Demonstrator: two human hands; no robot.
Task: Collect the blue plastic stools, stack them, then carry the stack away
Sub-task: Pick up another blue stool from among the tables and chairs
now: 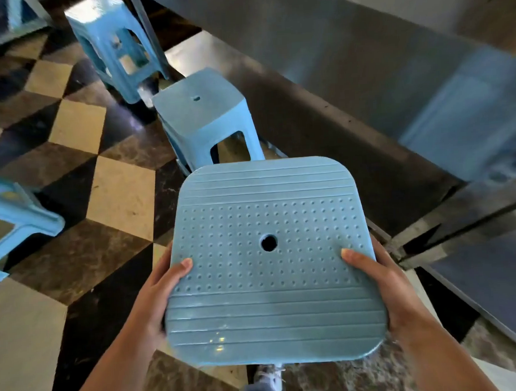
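Gripping a blue stool by its seat edges, left hand and right hand clamp thumbs on top (fingers hidden beneath); another stool stands just ahead beside a steel desk.

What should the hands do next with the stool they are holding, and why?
Probably carry the held stool forward and lower it onto the nearest stool. Both hands, left and right, grip its seat edges, and that stool stands free just ahead.
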